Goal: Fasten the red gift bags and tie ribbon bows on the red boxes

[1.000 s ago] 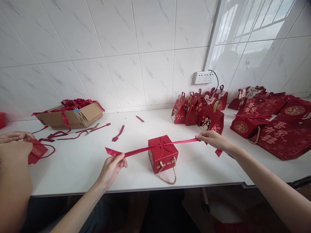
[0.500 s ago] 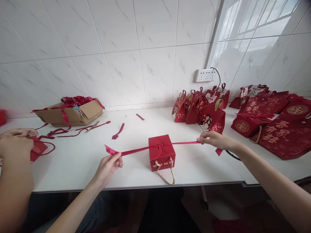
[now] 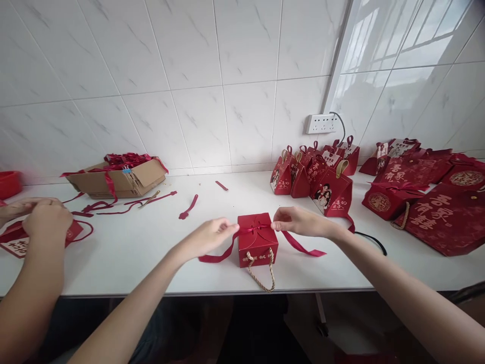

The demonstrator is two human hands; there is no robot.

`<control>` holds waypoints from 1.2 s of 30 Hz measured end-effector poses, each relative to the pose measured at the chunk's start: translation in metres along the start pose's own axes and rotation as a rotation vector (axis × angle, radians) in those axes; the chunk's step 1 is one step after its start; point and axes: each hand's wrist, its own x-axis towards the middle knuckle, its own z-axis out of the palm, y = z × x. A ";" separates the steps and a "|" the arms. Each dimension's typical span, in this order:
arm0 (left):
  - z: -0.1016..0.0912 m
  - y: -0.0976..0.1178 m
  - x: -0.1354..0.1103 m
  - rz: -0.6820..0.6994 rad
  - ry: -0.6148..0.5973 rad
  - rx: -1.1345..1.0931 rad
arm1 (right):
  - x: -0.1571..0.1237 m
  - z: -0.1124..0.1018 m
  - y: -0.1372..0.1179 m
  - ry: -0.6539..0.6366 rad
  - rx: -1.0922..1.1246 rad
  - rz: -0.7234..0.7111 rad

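A small red gift box [image 3: 257, 247] with a gold rope handle [image 3: 261, 275] stands near the front edge of the white table [image 3: 151, 253]. A red ribbon [image 3: 299, 246] runs through its lid, and both tails droop onto the table on either side. My left hand [image 3: 206, 236] pinches the ribbon just left of the lid. My right hand [image 3: 299, 222] pinches it just right of the lid. Both hands are close against the box.
Another person's hands [image 3: 41, 220] work on a red piece at the far left. A cardboard box [image 3: 117, 179] of red ribbons sits behind, with loose ribbons [image 3: 188, 208] nearby. Finished red boxes [image 3: 314, 174] and red bags [image 3: 443, 212] fill the right. A wall socket [image 3: 321, 123] is mounted above.
My hands slid inward along the ribbon from a wide, taut stretch to either side of the lid. The ribbon tails now hang slack on the table.
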 end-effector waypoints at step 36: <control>0.044 -0.038 0.024 0.046 -0.142 -0.621 | -0.012 0.016 0.032 -0.124 0.498 -0.099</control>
